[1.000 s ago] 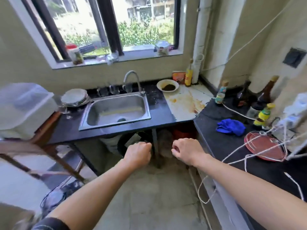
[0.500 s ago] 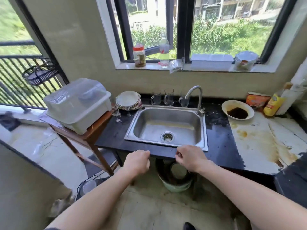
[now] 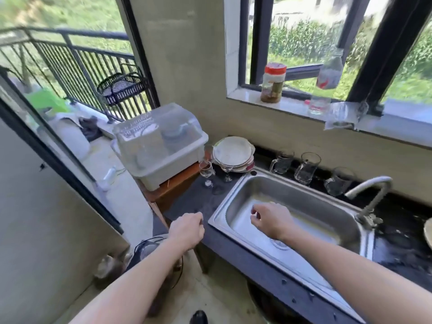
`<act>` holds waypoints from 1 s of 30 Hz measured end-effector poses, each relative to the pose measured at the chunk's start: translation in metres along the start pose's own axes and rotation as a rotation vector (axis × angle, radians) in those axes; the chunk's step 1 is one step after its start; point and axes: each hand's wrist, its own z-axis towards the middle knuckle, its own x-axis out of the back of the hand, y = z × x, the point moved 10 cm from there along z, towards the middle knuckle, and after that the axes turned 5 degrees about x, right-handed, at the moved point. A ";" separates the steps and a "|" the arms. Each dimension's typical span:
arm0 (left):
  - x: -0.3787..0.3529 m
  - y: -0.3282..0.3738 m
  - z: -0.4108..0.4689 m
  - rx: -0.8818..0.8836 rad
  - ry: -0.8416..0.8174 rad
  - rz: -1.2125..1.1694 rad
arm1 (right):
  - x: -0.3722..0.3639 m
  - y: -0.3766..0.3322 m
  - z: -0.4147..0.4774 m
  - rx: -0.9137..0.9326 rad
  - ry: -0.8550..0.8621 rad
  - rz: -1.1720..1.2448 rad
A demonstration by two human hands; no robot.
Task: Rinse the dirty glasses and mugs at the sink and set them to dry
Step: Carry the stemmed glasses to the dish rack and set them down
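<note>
From the head view, the task was at its very start: nothing had been picked up and no water ran from the tap point(image 3: 371, 190). The left hand point(image 3: 187, 232) hung over the near edge of the dark counter point(image 3: 198, 204), fingers loosely curled and holding nothing. The right hand point(image 3: 271, 220) hovered over the sink point(image 3: 306, 191), also loosely curled and empty, though blur made its fingertips hard to read.

The dirty ware stood along the back of the counter behind the sink: a mug point(image 3: 281, 163), a tall glass point(image 3: 307, 168) and a shorter glass point(image 3: 339, 181), each apart from the next. Two wine glasses point(image 3: 207, 171) stood left of the sink, just beside a stack of plates point(image 3: 232, 152).

The next move probably called for reaching one hand to a glass and the other to the tap.

A lidded dish rack point(image 3: 161, 146) sat on a wooden stand left of the counter, a likely drying place. A jar point(image 3: 273, 83) and a bottle point(image 3: 326, 87) stood on the window sill, with a balcony railing point(image 3: 77, 59) to the left.
</note>
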 end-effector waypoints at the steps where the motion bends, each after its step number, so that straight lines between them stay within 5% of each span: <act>1: -0.001 -0.009 0.014 0.014 -0.011 -0.005 | -0.004 -0.003 0.017 0.010 -0.005 0.002; 13: -0.017 -0.108 0.202 0.042 -0.150 -0.068 | -0.060 -0.047 0.249 -0.009 -0.070 -0.019; 20: -0.032 -0.130 0.253 0.006 -0.197 -0.140 | -0.107 -0.040 0.300 -0.075 -0.156 -0.018; 30: -0.037 -0.098 0.266 -0.029 -0.318 -0.392 | -0.093 -0.004 0.267 -0.319 -0.161 0.756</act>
